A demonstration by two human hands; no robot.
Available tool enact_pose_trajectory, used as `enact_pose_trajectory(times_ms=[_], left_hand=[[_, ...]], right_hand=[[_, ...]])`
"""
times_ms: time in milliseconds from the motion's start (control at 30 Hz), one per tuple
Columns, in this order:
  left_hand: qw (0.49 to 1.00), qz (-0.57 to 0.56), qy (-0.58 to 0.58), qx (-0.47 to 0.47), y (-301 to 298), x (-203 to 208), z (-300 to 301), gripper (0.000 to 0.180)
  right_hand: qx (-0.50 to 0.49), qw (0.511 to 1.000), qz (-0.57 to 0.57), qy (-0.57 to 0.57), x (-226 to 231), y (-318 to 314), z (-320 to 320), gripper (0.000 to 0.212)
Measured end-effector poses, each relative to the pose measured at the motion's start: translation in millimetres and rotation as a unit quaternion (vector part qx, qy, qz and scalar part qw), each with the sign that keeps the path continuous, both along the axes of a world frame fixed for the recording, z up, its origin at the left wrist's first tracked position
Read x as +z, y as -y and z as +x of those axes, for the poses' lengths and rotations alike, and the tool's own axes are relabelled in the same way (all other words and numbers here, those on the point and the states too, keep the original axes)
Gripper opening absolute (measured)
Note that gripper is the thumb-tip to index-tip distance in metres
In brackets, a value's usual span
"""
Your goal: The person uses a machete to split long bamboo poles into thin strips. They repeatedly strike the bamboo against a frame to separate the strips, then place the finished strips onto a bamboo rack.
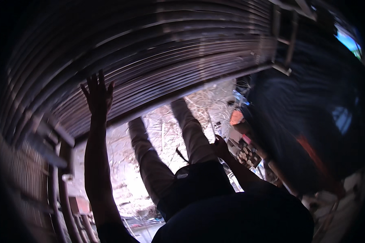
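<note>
My left hand (98, 96) reaches out with its fingers spread over the near part of a slatted bench (150, 93), built of long thin strips that look like bamboo. Its palm faces down, close to or on the slats; which of the two I cannot tell. Down by my right thigh, my right hand (220, 146) is closed. A thin, pale, rod-like thing (212, 124) runs up from its fingers, and dimness hides its kind. Nothing lies between the left hand's fingers.
Pale ground with straw-like litter (162, 133) lies below the bench's front rail. To the right, a large dark sheet (304, 109) covers something bulky. Beside it are an orange-red block (236, 117) and a stack of cut sticks (245, 155). Wooden posts (65, 190) stand at the left.
</note>
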State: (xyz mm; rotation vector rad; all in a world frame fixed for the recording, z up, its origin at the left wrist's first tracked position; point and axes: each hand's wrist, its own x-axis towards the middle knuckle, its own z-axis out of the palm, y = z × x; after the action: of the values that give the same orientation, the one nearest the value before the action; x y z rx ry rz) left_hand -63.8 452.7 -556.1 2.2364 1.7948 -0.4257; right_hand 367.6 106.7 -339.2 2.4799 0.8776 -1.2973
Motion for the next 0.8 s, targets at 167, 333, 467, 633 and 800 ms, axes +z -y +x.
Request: enact_pose_trajectory(times_ms=[167,333,467,633,800], left_hand=[[0.997,-0.039,-0.045,0.042,-26.9,0.9,105.1,0.065],[0.986,-0.155,-0.057,0.02,-26.0,5.6,110.8,0.069],[0.998,0.045,0.014,-0.049,1.4,14.9,137.4,0.073],[0.995,0.08,0.058,-0.021,8.9,0.5,144.9,0.081],[0.994,-0.06,-0.075,-0.056,-1.4,5.6,143.3,0.086]], right_hand=[[-0.191,0.978,0.028,-0.075,2.4,-39.1,50.1,0.086],[-0.308,0.937,0.162,-0.023,-16.2,-125.0,183.7,0.074],[-0.026,0.961,0.186,0.205,-39.5,-255.6,321.1,0.068],[0.109,0.939,0.099,0.312,-46.2,-400.4,456.5,0.052],[0.175,0.904,-0.003,0.391,-75.0,-456.6,541.4,0.023]])
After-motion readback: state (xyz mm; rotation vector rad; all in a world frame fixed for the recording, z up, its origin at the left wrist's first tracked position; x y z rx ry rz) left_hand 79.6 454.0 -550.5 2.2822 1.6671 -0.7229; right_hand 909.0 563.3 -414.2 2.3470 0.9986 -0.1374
